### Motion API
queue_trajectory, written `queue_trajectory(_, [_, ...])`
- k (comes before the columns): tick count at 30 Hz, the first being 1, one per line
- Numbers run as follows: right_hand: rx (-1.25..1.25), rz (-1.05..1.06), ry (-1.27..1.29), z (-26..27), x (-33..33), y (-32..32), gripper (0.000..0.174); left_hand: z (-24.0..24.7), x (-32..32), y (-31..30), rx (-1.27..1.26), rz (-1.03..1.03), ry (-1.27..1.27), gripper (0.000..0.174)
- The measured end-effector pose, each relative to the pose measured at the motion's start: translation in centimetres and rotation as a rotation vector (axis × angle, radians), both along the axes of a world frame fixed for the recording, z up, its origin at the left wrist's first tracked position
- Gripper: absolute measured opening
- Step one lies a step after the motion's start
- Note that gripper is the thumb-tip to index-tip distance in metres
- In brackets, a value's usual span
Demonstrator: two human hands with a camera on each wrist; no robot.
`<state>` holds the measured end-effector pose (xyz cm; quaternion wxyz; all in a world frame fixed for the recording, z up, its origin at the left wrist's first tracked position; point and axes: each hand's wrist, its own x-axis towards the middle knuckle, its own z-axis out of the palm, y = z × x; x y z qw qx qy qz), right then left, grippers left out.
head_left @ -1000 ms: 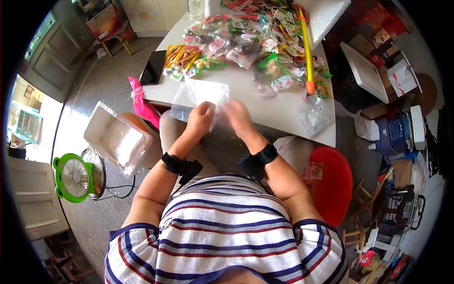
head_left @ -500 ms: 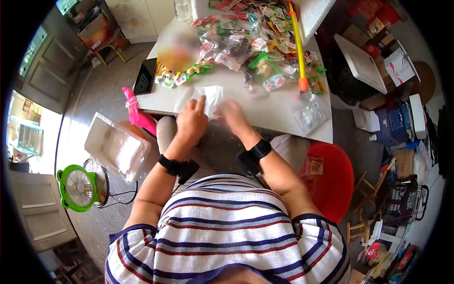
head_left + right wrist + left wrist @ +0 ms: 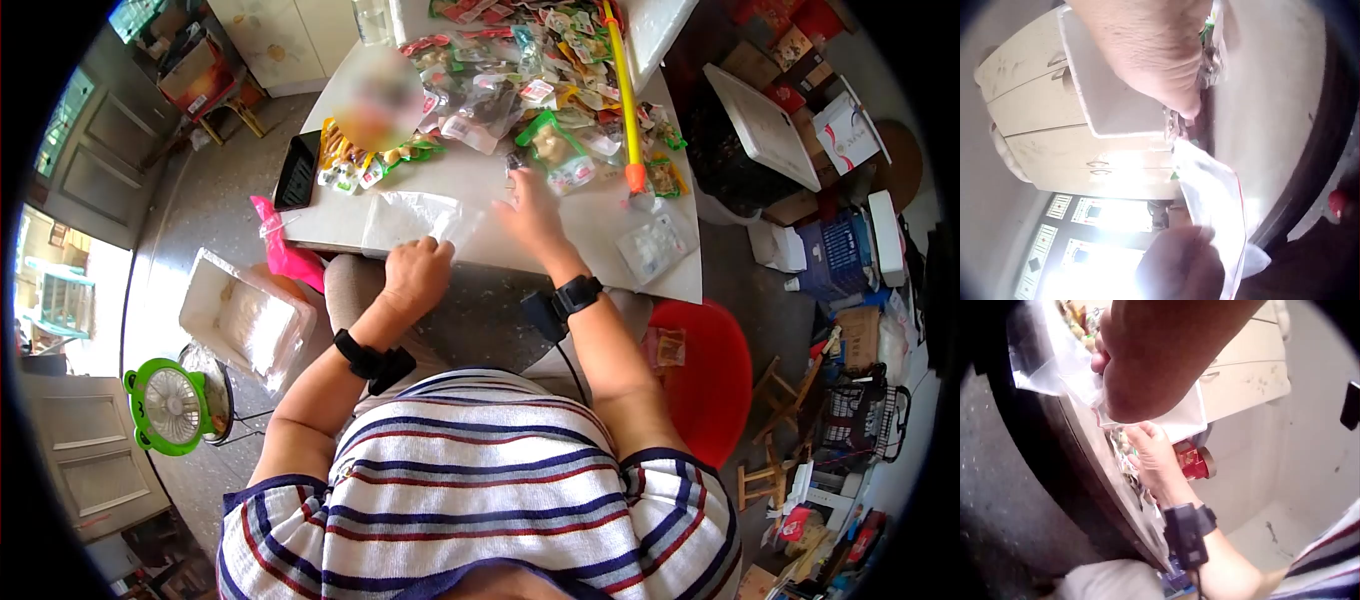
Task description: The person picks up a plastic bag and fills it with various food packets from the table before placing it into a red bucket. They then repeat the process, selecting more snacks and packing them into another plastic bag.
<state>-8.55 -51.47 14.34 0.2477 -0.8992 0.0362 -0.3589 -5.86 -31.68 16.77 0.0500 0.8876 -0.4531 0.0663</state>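
My left hand (image 3: 418, 275) grips the near edge of a clear plastic bag (image 3: 405, 220) lying on the table's front edge; the bag (image 3: 1213, 194) hangs pale from that hand (image 3: 1185, 269) in the right wrist view. To the right, my right hand (image 3: 537, 220) reaches over the tabletop, fingertips at a small dark packet (image 3: 514, 161) before the heap of snack packets (image 3: 480, 105). In the left wrist view the right hand (image 3: 1157, 459) has thumb and fingers apart. Its palm side is hidden in the head view.
A yellow tube (image 3: 625, 100) with an orange tip lies across the heap's right side. Nearby are a clear bag of white packets (image 3: 652, 247), a black phone (image 3: 297, 170), a pink bag (image 3: 285, 250), a red tub (image 3: 705, 380) and a foam box (image 3: 235, 310).
My right hand has moved away from the bag, forward and right to the small packets. The left hand has drawn back slightly toward the body with the bag's edge, and the bag lies flatter.
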Motion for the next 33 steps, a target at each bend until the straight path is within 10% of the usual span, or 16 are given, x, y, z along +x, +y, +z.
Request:
queue_trajectory(14, [-0.235, -0.001, 0.300, -1.2, -1.9, -0.2, 0.028, 12.0, 10.2, 6.1, -0.369, 0.399, -0.589, 0.008])
queue_trajectory(20, [-0.351, 0.058, 0.288, -0.1, -6.7, 2.6, 0.035, 1.3, 4.9, 0.5, 0.139, 0.193, -0.201, 0.006])
queue_trajectory(25, [-0.404, -0.001, 0.128, -1.4, -7.3, 2.9, 0.012, 0.4, 6.2, 1.5, 0.013, 0.311, -0.157, 0.010])
queue_trajectory(33, [0.144, 0.031, 0.013, 0.6, -6.9, 1.4, 0.011, 11.0, 12.3, 8.4, -0.167, 0.484, -0.558, 0.011])
